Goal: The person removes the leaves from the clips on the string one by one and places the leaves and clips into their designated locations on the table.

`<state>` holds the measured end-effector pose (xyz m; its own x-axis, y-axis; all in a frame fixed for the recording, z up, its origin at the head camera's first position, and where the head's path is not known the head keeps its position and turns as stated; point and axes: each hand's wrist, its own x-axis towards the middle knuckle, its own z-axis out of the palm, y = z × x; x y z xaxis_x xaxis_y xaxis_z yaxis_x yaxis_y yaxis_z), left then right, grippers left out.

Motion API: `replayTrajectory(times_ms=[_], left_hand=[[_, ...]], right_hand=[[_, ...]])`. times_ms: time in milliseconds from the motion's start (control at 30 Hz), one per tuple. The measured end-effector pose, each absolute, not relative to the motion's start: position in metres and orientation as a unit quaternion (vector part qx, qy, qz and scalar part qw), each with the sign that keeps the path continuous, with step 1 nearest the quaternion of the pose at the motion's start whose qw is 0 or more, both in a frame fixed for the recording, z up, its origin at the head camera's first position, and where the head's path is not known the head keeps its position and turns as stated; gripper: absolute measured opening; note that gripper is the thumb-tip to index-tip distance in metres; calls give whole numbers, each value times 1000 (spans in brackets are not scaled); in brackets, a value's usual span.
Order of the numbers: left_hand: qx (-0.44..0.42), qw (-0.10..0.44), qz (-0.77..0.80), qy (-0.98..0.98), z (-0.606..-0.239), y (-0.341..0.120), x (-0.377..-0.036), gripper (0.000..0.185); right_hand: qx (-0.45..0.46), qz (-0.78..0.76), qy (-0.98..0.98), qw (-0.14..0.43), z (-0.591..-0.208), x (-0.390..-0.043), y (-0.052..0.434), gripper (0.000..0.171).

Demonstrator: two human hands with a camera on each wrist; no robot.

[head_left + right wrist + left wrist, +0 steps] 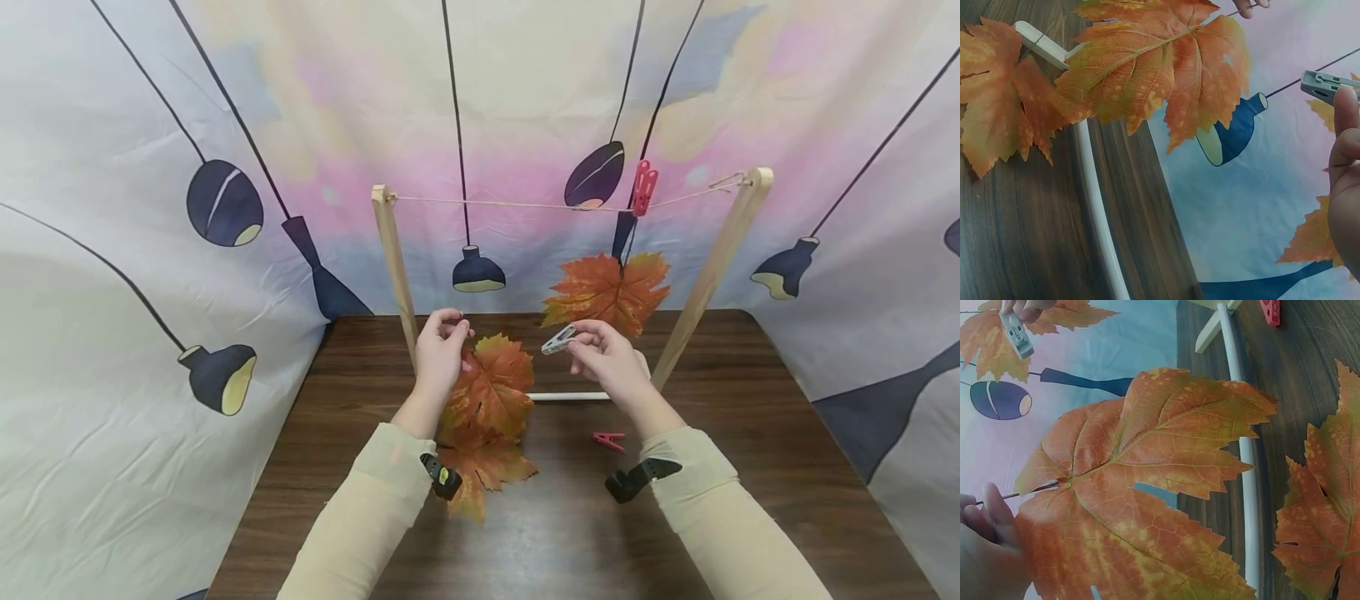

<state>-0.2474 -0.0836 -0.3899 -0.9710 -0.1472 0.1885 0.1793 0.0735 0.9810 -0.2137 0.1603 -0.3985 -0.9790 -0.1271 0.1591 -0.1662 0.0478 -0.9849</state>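
Observation:
My left hand (441,346) pinches the stem of an orange maple leaf (491,383), holding it up above the table; the same leaf (1141,487) fills the left wrist view and also shows in the right wrist view (1154,62). My right hand (606,354) grips a grey clothespin (558,339) just right of that leaf, and the clothespin (1325,84) pokes out above the fingers. A string (525,204) runs between two wooden posts of a small rack (393,250). A red clothespin (642,187) on the string holds another orange leaf (609,292).
More orange leaves (483,471) lie on the dark wooden table (750,467). A red clothespin (609,439) lies flat near my right wrist. The rack's white base bar (566,397) crosses the table. A printed cloth backdrop (150,250) surrounds the table.

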Motion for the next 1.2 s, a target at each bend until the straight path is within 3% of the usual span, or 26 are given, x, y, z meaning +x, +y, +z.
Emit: replayTrajectory(times_ms=[1200], left_hand=[[20, 102, -725, -680, -416, -107, -244, 21]], right_hand=[[103, 677, -728, -1, -425, -213, 175, 35]])
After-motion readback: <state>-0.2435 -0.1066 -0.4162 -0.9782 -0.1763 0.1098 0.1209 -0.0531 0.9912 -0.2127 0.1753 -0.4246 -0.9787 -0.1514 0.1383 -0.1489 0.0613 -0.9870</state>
